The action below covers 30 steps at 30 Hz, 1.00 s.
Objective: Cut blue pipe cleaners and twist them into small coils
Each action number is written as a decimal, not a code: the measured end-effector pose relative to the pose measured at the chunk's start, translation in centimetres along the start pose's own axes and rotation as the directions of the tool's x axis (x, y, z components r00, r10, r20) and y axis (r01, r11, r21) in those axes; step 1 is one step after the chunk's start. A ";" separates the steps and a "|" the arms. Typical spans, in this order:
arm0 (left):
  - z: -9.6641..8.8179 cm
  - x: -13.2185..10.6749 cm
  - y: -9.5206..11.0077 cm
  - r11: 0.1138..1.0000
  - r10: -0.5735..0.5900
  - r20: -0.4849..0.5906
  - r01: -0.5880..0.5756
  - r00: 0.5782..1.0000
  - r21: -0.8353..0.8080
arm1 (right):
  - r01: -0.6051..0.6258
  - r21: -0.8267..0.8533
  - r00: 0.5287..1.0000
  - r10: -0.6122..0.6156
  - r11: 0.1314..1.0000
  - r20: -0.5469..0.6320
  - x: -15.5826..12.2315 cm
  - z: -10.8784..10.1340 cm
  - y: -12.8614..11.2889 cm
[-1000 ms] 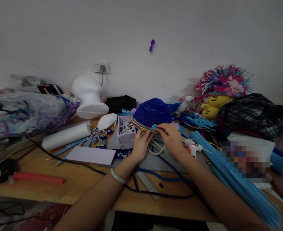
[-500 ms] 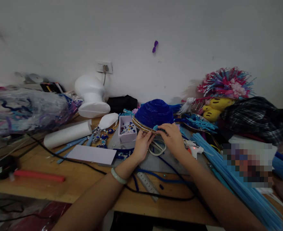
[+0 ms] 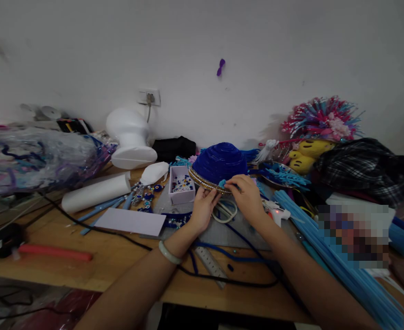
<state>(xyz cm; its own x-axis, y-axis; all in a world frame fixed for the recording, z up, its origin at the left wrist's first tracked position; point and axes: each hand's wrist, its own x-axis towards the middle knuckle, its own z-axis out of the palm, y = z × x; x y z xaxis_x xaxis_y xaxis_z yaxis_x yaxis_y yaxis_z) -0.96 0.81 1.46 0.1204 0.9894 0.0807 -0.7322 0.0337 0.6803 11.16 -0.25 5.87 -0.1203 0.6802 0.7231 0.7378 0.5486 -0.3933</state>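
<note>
Left hand (image 3: pixel 202 208) gripped the blue cap (image 3: pixel 218 161) from below by its beaded rim (image 3: pixel 203 183); right hand (image 3: pixel 248 197) pinched a small turquoise piece (image 3: pixel 221 183) against the near edge. Apparently positioning trim; next move likely called for steady pressing. Cap was mid-scene, right of the bead box (image 3: pixel 182 196), dome up, long axis left-right, dipping rightward.

Blue cap (image 3: pixel 219 162) fuzzy, ridged; beaded trim (image 3: pixel 199 180) shiny; tabletop (image 3: pixel 119 263) smooth wood; mannequin head (image 3: pixel 126 130) matt, foam-like.
</note>
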 end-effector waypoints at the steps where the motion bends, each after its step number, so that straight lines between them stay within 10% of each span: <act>1: 0.0 0.0 0.0 1.000 0.001 -0.001 -0.001 1.000 0.000 | 0.000 0.000 1.000 0.000 1.000 0.002 0.0 0.0 0.0; 11: 0.1 -0.2 0.0 1.000 -0.015 0.011 0.015 1.000 -0.006 | -0.026 0.036 1.000 0.026 0.999 0.009 0.1 0.1 -0.3; 15: 0.3 0.0 0.9 0.998 -0.004 0.048 0.007 0.999 -0.066 | -0.265 0.262 0.955 0.290 0.928 -0.063 0.6 -1.2 -0.6; 18: 0.1 0.7 2.3 0.986 -0.006 0.075 0.019 0.997 -0.169 | -0.490 0.565 0.799 0.601 0.664 -0.013 0.5 -2.6 0.1; 20: -0.2 1.3 3.1 0.975 0.013 0.058 0.000 0.998 -0.222 | -0.619 0.694 0.669 0.709 0.368 0.221 -0.1 -3.0 0.8; 24: -1.0 2.4 4.4 0.964 0.059 -0.055 -0.071 0.997 -0.258 | -0.826 0.535 0.359 0.565 -0.179 0.743 -1.3 -2.2 1.8; 30: -1.9 3.3 6.3 0.938 0.064 -0.192 -0.124 0.979 -0.323 | -0.609 0.678 0.415 0.564 -0.411 0.714 -0.6 0.2 0.8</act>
<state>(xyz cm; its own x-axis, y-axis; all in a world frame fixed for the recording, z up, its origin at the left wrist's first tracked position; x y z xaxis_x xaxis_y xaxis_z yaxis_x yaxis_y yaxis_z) -6.44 4.51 4.66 -0.0574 0.9982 -0.0175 -0.9185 -0.0460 0.3927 11.70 -0.07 5.00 -0.1084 0.9387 -0.3274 -0.6805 -0.3101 -0.6639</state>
